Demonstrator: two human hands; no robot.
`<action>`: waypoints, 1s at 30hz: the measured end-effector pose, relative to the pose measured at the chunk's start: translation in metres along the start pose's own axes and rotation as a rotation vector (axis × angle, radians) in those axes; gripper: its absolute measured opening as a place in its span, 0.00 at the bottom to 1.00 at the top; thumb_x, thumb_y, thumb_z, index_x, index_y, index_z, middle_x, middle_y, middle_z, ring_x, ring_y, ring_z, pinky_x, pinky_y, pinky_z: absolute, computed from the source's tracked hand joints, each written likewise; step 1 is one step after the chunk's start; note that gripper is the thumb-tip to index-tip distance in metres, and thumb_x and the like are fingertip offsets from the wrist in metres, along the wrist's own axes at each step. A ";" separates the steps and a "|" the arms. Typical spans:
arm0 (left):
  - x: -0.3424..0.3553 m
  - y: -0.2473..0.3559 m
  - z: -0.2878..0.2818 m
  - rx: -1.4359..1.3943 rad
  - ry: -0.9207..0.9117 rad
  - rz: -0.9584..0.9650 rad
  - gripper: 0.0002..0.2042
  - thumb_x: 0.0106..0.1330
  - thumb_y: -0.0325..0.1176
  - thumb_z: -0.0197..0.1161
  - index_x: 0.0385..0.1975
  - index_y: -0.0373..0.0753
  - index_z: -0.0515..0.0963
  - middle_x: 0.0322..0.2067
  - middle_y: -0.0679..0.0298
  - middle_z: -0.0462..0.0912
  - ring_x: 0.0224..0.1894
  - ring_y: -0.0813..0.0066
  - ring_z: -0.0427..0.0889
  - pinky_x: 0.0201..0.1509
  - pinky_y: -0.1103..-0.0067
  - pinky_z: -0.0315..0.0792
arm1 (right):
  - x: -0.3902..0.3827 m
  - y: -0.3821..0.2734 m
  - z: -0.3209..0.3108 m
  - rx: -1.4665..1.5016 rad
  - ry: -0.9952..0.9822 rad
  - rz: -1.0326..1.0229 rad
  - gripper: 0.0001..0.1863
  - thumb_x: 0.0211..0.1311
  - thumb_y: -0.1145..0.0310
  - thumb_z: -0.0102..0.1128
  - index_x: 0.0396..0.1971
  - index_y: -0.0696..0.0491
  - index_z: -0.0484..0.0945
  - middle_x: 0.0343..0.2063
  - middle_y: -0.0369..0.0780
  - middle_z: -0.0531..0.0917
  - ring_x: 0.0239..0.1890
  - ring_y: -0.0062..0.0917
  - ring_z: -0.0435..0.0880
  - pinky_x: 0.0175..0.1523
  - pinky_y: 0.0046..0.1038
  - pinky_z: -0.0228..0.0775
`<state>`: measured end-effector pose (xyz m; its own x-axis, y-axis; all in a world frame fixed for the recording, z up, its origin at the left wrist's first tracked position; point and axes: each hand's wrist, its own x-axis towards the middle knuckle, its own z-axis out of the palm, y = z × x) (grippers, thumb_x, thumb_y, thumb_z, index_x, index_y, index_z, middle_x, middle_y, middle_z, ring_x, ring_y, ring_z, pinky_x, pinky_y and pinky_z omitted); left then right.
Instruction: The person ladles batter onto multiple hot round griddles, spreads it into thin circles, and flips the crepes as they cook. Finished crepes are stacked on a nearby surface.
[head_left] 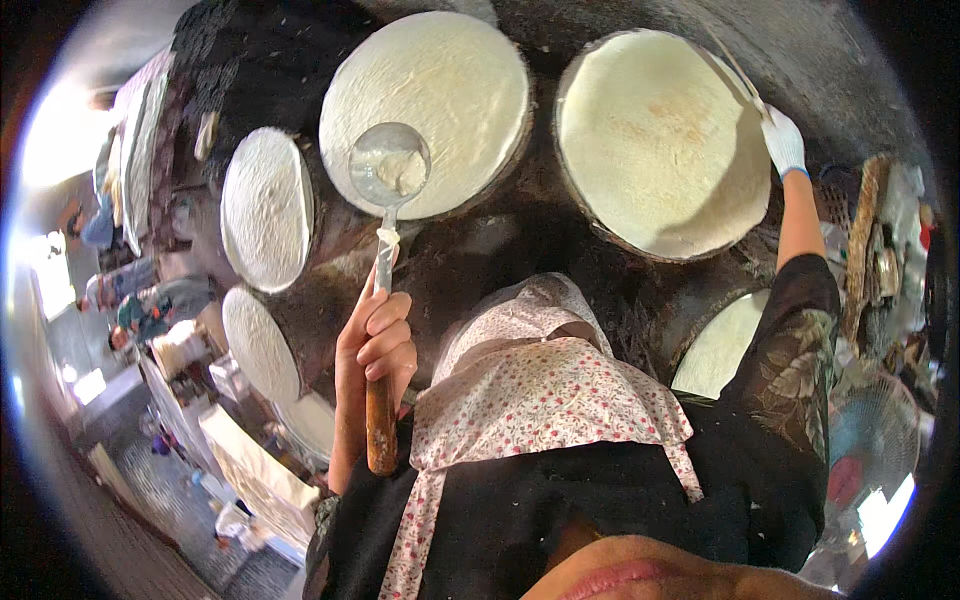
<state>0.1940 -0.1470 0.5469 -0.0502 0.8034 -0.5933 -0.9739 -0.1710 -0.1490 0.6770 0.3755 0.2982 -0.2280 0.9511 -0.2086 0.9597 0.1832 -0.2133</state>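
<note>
My left hand [380,335] is wrapped round the wooden handle of a metal ladle [372,190]. Some pale batter sits in the ladle's round bowl, which is above the near part of a large white batter round [430,90]. At the far right, my right hand [784,142], in a white glove, closes on a long thin stick [738,72]. That stick passes along the outer edge of a second round sheet [650,140], which has faint brown patches in its middle. A shadow falls across this sheet's right side.
More pale rounds [267,210] [258,345] lie along the left of the dark cooking surface [470,255], and another [722,345] is partly behind my right arm. A rough wooden piece [862,250] and a fan [870,440] stand right. People and tables are at left.
</note>
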 end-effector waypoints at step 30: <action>-0.123 0.173 -0.105 0.002 -0.110 0.008 0.12 0.86 0.29 0.42 0.62 0.33 0.64 0.31 0.66 0.66 0.20 0.86 0.68 0.17 0.85 0.70 | -0.312 -0.461 0.093 0.037 -0.018 -0.321 0.39 0.56 0.48 0.79 0.64 0.50 0.76 0.46 0.47 0.80 0.47 0.39 0.82 0.55 0.42 0.76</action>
<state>0.0545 -0.3348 0.5111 -0.0822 0.8596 -0.5043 -0.9739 -0.1767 -0.1426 0.2906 -0.0287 0.3733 -0.5217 0.8412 -0.1422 0.8315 0.4640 -0.3055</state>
